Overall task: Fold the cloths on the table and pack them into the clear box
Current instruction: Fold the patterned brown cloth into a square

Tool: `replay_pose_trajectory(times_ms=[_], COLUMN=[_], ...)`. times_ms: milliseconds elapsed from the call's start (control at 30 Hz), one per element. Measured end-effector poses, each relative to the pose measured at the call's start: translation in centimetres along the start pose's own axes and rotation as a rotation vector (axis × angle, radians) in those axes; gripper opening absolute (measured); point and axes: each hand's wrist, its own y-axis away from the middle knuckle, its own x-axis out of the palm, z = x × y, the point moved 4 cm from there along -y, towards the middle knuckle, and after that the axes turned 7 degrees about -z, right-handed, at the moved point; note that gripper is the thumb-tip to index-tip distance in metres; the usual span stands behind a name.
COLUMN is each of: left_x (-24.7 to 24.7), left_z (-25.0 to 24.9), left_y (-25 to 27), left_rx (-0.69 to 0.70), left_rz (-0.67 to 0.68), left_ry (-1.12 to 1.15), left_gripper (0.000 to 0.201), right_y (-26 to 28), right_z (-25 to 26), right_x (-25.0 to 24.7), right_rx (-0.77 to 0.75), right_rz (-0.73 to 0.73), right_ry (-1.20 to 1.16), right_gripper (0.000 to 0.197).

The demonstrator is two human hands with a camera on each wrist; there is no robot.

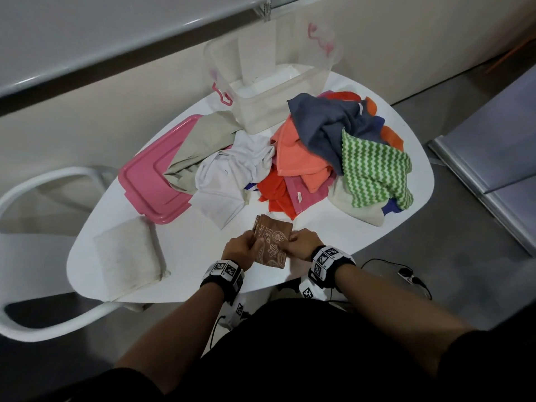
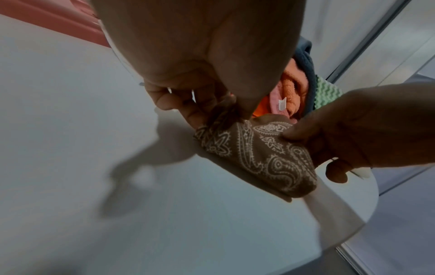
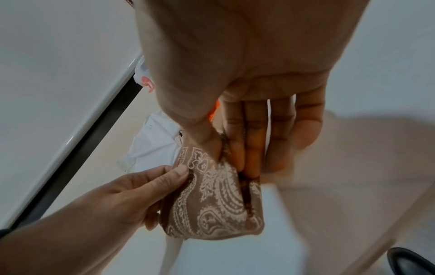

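Note:
A small brown paisley cloth [image 1: 272, 244], folded into a compact rectangle, hangs a little above the white table [image 1: 185, 245] near its front edge. My left hand [image 1: 243, 246] pinches its left edge between thumb and fingers [image 2: 186, 104]. My right hand [image 1: 301, 242] pinches the right edge; the cloth [image 3: 212, 201] is caught between thumb and fingers [image 3: 249, 141]. The cloth [image 2: 256, 154] sags between both hands. The clear box [image 1: 275, 82] stands open at the table's far side, with nothing visible inside.
A pile of loose cloths [image 1: 333, 152] in blue, coral, red, green-striped and white fills the middle and right of the table. The pink lid [image 1: 153, 175] lies at left. A folded cream cloth [image 1: 130, 256] rests front left. A white chair [image 1: 43, 198] stands left.

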Motion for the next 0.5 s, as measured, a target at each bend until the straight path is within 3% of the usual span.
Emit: replay_pose_trajectory(times_ms=[133, 233, 500], left_x=[-0.1, -0.2, -0.7], left_z=[0.2, 1.1, 3.1], left_y=[0.0, 0.1, 1.2], left_rx=[0.002, -0.047, -0.233], left_rz=[-0.054, -0.021, -0.019], left_ry=[-0.122, -0.187, -0.005], left_gripper=[0.033, 0.037, 0.049], right_y=[-0.2, -0.6, -0.6], right_z=[-0.1, -0.1, 0.0], right_x=[0.1, 0.4, 1.2], right_rx=[-0.037, -0.048, -0.064], right_rz=[-0.010, -0.004, 0.008], right_ry=[0.141, 0.201, 0.311], right_gripper=[0.038, 0.041, 0.041])
